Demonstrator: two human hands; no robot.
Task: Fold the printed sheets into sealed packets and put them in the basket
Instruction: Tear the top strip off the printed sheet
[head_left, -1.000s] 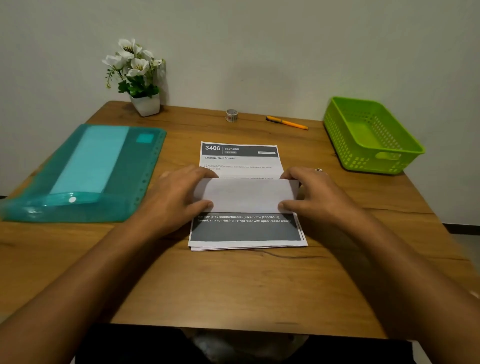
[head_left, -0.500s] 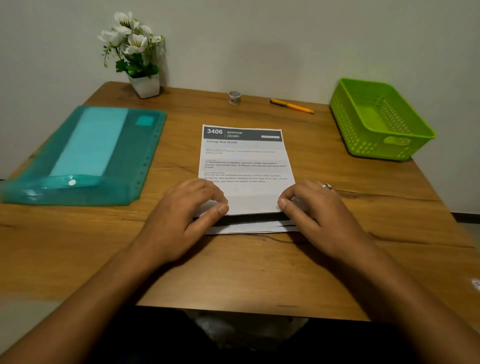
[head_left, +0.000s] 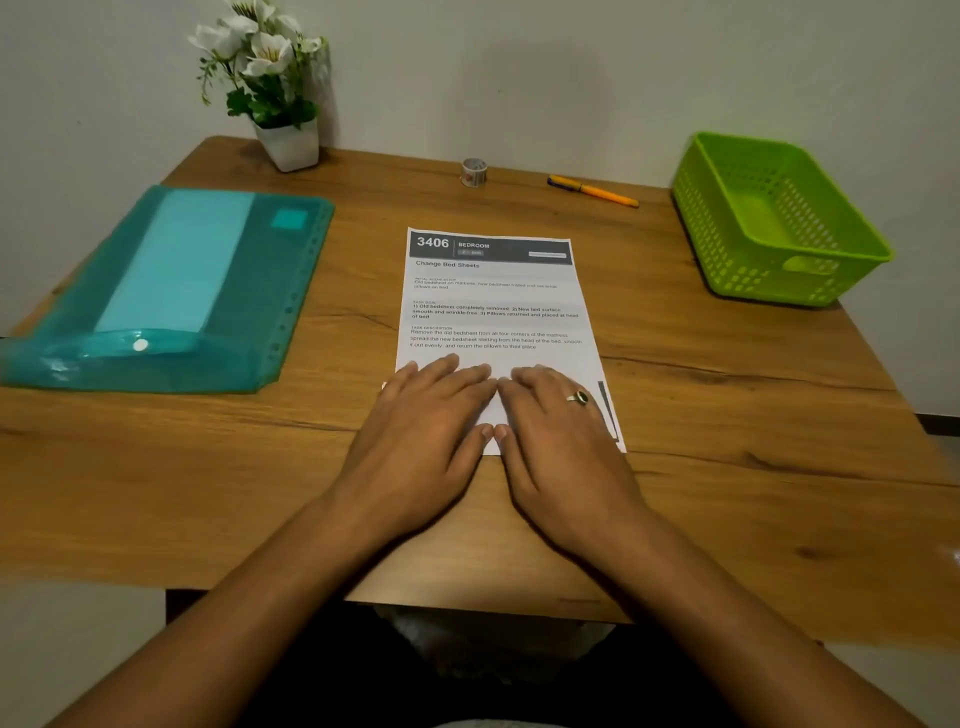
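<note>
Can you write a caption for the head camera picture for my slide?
Left hand and right hand press flat on the printed sheet, green basket nearby.

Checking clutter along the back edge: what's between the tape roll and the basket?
Head view: an orange pen lies on the table between the tape roll and the basket, touching neither.

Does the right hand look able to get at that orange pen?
Probably yes: the right hand lies flat on the printed sheet, and only table shows between it and the orange pen near the far edge.
</note>
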